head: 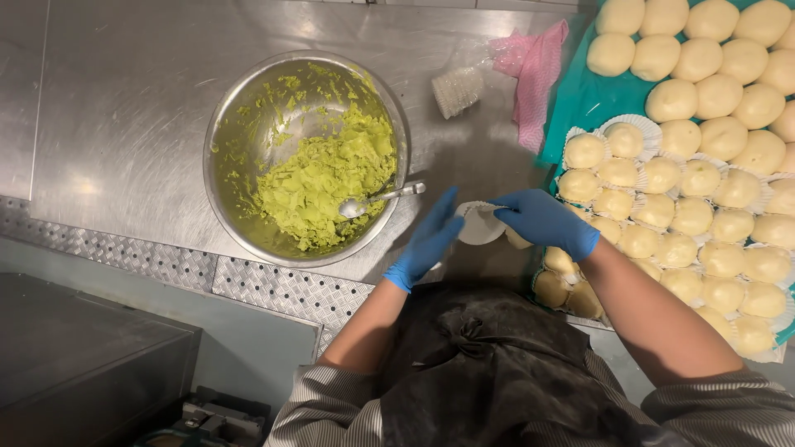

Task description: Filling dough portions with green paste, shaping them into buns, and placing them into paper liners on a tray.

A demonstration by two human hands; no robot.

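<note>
While cupped under a white pleated paper case [479, 223], blue-gloved left hand [431, 240] lies spread flat for support. Blue-gloved right hand [542, 222] pinching its rim, close above the steel counter [124, 124].

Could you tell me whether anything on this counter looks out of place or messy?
Mostly tidy. The green paste is smeared up the walls of the metal bowl, and a pink cloth lies crumpled against the tray of dough balls. A stack of paper cups lies tipped on its side.
</note>
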